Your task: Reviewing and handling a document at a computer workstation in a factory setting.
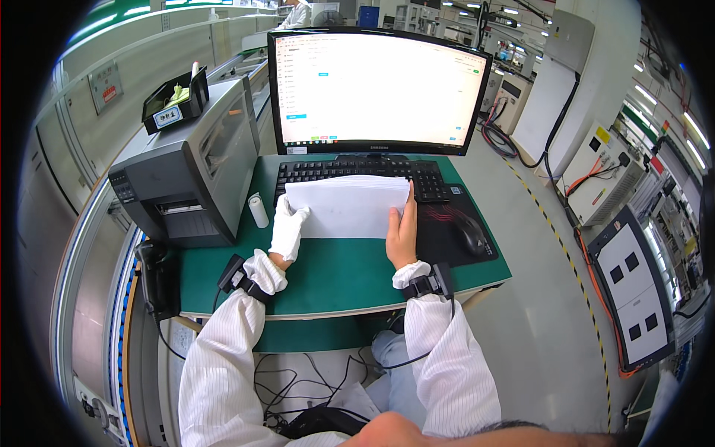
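A stack of white paper is held between my two hands, in front of the black keyboard and partly covering it. My left hand, in a white glove, grips the stack's left edge with the thumb on its near face. Bare, my right hand clasps the right edge, thumb in front and fingers behind. The sheets are roughly aligned, with a few edges fanned at the top. Just right of my right hand lies a black mouse on a dark mouse pad.
A lit monitor stands behind the keyboard. On the left are a grey label printer with a black bin on top, a small white bottle and a black handheld scanner. Cables hang below the green desk.
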Motion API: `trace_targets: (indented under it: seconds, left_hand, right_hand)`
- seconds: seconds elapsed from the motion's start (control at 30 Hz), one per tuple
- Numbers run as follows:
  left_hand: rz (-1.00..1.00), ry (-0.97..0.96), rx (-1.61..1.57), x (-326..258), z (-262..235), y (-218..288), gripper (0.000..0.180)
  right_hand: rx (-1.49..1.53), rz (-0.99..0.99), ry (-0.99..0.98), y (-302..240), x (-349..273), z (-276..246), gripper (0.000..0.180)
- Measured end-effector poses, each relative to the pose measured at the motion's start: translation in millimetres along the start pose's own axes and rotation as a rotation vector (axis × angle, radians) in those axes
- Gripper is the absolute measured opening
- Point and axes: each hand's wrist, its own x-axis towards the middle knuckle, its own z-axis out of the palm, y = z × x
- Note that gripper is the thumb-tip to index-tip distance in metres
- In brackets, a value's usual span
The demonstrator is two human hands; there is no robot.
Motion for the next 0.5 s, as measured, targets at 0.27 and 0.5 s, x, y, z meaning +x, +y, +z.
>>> trace_targets:
  seconds: [0.27,0.5]
  left_hand:
    - [-0.006,0.013,-0.013,-2.3,4.6,5.0,0.051]
    - [0.006,0.035,-0.026,-4.6,7.5,10.8,0.061]
  right_hand:
    - [0.062,0.069,-0.014,-3.3,-1.0,-0.9,0.055]
    - [0.126,0.123,0.018,-7.2,-1.1,-0.3,0.054]
